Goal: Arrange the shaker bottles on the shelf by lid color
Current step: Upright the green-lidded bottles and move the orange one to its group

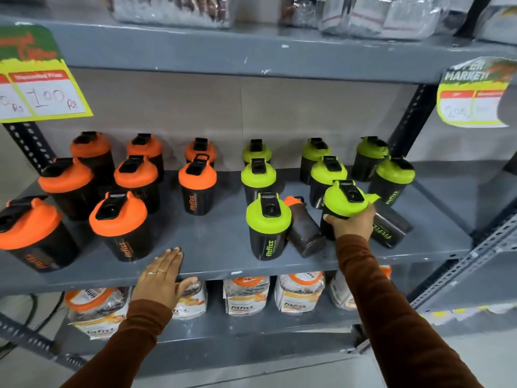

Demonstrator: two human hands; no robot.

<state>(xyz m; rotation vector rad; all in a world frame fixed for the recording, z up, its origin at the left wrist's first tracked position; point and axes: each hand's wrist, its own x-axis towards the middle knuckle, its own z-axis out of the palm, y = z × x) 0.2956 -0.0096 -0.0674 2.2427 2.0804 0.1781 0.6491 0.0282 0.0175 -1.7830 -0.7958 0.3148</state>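
Observation:
Black shaker bottles stand on the grey shelf (218, 247). Several orange-lidded ones (117, 217) fill the left half, several green-lidded ones (258, 175) the right. My right hand (354, 222) grips a green-lidded bottle (345, 198), tilted, at the front right. An orange-lidded bottle (303, 228) lies on its side between that one and an upright green-lidded bottle (268, 225). Another green-lidded bottle (391, 228) lies on its side behind my right hand. My left hand (162, 275) rests flat on the shelf's front edge, fingers apart, holding nothing.
Price cards hang at the upper left (42, 88) and upper right (472, 93). Packaged goods (246, 295) sit on the shelf below, wrapped packs (363, 15) on the shelf above. Slotted metal uprights (411, 121) frame the rack.

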